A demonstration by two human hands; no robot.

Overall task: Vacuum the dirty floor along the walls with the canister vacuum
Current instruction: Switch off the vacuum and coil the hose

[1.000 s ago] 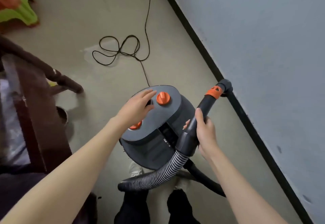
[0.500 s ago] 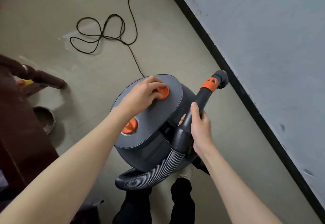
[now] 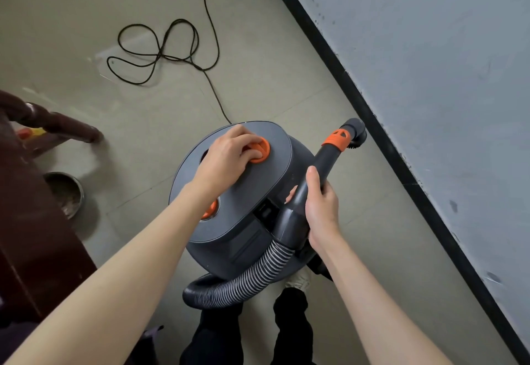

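Hands (image 3: pixel 229 155) on knob (image 3: pixel 259 152), wand (image 3: pixel 311 189)

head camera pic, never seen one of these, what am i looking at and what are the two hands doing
The picture comes from a camera worn on a person's head, looking down at their own arms and the floor. The grey round machine is a canister vacuum standing on the floor near a wall with a black baseboard.

The left hand has its fingers curled on an orange knob on the vacuum's lid. The right hand has its grip around the dark wand, whose nozzle points at the baseboard. A ribbed hose runs from the wand around the vacuum.

A black power cord lies looped on the floor. At left are dark wooden furniture and a small metal bowl.
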